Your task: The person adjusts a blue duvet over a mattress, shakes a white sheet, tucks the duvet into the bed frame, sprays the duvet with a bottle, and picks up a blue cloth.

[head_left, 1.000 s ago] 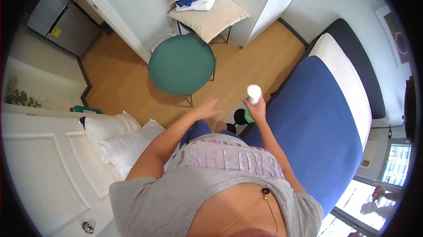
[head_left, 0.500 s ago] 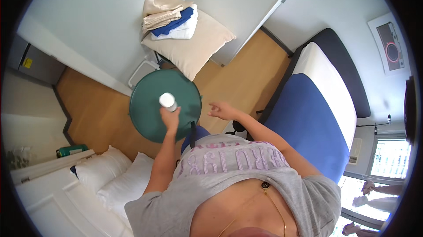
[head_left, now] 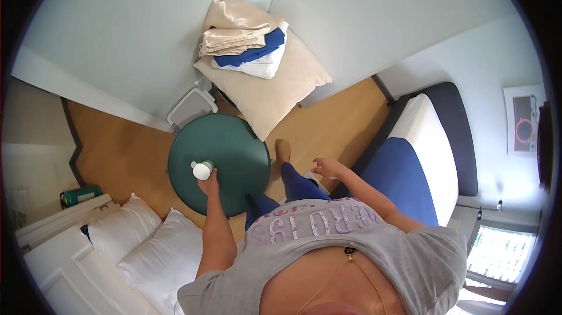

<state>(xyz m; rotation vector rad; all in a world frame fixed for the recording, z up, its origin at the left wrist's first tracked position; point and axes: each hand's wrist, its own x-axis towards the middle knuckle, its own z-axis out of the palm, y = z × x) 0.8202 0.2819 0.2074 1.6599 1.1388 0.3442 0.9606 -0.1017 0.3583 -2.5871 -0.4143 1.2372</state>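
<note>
My left hand is closed round a small white-topped bottle, seen mostly from above. Below it is the smooth top of a round dark green table; whether the bottle touches it I cannot tell. My right hand hangs to the right of the table, fingers loosely apart and holding nothing. At the table's far side lies a large beige pillow. On this pillow sits a stack of folded cloths: shiny beige ones, a blue one and a white one.
To the right stands a bed with a dark frame, a white sheet and a blue cover. White pillows lie at the lower left, near a green container. A grey-white folding step leans behind the table.
My view has shifted forward, and a foot and blue-clad leg now show beside the table. My left hand has moved the bottle toward the table's left side. My right hand has swung outward to the right.
</note>
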